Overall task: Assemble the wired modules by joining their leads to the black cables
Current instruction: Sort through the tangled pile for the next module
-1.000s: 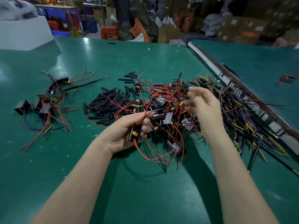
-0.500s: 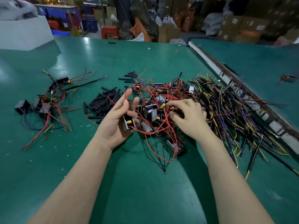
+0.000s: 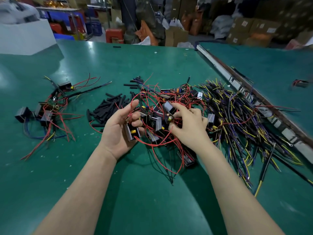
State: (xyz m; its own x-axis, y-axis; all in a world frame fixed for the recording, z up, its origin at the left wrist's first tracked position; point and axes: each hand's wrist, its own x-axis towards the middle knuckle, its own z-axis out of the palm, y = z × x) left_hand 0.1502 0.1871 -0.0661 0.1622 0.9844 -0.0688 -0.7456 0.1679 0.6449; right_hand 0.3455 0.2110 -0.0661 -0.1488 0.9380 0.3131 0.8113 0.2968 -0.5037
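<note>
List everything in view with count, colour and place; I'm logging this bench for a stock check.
table: one, green, under everything
module pile: many, black with red leads, centre
held module: one, black with a yellow part, in the left palm
cable heap: many, black with yellow and purple wires, right of the pile
sleeves: many, black short tubes, left of the pile
finished sets: several, black with red and blue wires, far left
rail: one, metal, along the table's right edge
stray module: one, black, beyond the rail
boxes: many, brown, background
left hand: palm up, holding one module
right hand: fingers curled into the pile
</note>
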